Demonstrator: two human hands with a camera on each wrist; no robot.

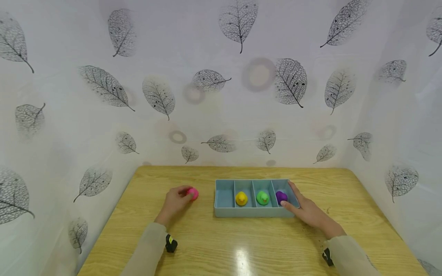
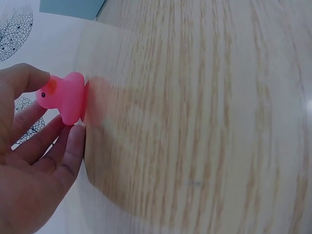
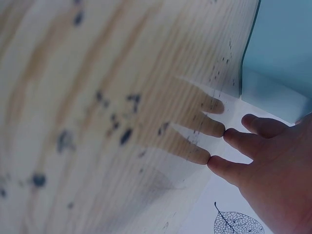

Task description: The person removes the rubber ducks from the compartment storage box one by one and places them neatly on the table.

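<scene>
Leaf-printed sheeting (image 1: pixel 255 119) is rising behind a wood-grain table (image 1: pixel 207 245). The left grip (image 1: pixel 174 203) is pinching a pink toy duck (image 2: pixel 69 100), on or just above the table, left of a divided tray (image 1: pixel 255 212); probably soft and light, the duck is inviting a gentle hold at its rounded sides. The right grip (image 1: pixel 309 211) is clasping the tray's right end.
</scene>
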